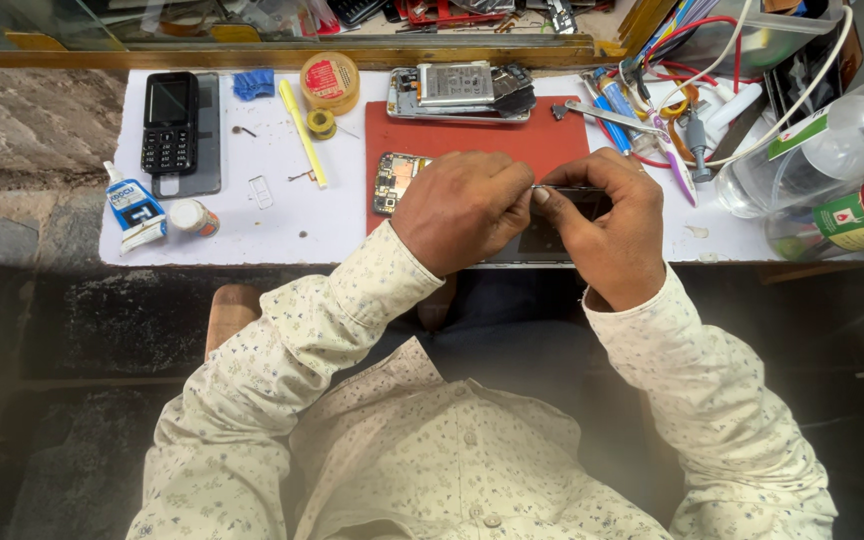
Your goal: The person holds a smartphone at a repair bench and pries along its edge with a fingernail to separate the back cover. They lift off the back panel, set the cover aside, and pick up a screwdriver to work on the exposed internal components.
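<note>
Nearest the camera, the pale, small-patterned shirt (452,450) of the seated person is seen, with both sleeves reaching forward to a white worktop (282,215). On the worktop a red mat (452,130) is laid, and over its near edge an opened phone (397,180) is held, its circuit board exposed at the left end. The left hand (462,208) is closed over the middle of the phone, with thumb and forefinger pressed together on a thin metal tool (542,187). The right hand (607,225) is curled around the dark right part of the phone, and its thumb is met with the left fingertips at the same tool; what lies under the palms cannot be told. Behind the mat, a second dismantled phone (457,90) is shown lying flat. To the left, a black keypad phone (170,120), a yellow pen (303,130), a round tape roll (330,82), a blue glue tube (134,210) and a small white cap (192,216) are set well apart. To the right, a clear plastic bottle (822,150) is laid beside red and white cables (712,60).
</note>
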Tool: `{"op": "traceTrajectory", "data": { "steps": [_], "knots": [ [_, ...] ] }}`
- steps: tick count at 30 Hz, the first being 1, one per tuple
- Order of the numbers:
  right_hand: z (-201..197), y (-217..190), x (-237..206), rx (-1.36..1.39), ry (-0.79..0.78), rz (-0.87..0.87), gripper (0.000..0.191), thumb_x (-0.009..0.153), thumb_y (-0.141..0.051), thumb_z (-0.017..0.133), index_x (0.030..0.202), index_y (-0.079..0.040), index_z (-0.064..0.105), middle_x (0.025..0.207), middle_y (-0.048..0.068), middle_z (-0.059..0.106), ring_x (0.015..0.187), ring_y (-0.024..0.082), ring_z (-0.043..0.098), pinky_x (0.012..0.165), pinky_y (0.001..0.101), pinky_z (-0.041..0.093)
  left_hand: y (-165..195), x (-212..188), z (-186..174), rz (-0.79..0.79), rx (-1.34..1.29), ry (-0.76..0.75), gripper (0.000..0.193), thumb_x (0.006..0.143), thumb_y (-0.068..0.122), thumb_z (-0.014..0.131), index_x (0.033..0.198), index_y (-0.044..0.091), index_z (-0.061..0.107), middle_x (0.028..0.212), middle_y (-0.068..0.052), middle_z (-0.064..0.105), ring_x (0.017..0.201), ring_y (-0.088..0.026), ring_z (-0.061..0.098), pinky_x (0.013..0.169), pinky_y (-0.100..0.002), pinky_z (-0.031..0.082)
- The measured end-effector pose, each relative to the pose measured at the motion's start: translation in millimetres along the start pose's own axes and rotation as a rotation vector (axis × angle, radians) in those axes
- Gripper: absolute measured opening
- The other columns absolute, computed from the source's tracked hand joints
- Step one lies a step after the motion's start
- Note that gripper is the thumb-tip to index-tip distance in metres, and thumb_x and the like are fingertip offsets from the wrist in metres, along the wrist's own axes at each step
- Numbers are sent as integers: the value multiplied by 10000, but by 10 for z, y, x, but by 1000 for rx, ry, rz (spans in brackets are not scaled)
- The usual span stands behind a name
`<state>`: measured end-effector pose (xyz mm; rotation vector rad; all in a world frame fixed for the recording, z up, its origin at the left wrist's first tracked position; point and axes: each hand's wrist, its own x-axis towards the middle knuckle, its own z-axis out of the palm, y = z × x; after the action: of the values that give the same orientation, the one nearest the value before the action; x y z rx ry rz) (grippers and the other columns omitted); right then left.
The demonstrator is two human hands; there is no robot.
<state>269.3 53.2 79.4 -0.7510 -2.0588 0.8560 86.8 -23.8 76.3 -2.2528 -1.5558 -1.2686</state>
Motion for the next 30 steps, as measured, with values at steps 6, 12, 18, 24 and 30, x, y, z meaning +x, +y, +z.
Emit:
{"op": "traceTrajectory", "data": {
  "steps": [6,12,18,24,30],
  "knots": [
    [52,30,-26,35,34,3,148,829,12,837,936,18,734,874,70,655,804,147,605,715,285,488,0,-14,10,18,6,7,137,878,108,696,863,63,568,755,-97,590,735,-320,610,665,-458,467],
    [37,23,-19,58,-2,70,129,835,3,820,931,17,734,870,74,679,759,135,635,680,270,505,0,-35,20,-6,19,-2,126,893,107,702,871,73,582,740,-85,593,718,-310,614,656,-449,473],
    [-3,14,-43,122,-38,154,100,857,4,787,942,18,736,899,69,707,756,101,664,671,245,527,1,-57,31,19,45,-21,101,900,103,710,975,70,651,734,-86,612,689,-306,624,617,-455,484],
    [-5,36,-42,110,-48,147,99,866,1,787,946,22,732,874,70,716,746,98,653,673,245,529,-6,-49,22,-33,-12,-36,96,877,104,714,957,83,663,754,-79,642,716,-308,640,624,-454,494],
    [-50,51,-26,104,-124,246,115,881,-36,769,981,16,744,853,61,749,746,83,670,679,236,544,-21,-47,-5,-94,-76,-79,121,868,117,721,967,62,676,798,-98,670,784,-334,667,656,-461,511]
  ]
}}
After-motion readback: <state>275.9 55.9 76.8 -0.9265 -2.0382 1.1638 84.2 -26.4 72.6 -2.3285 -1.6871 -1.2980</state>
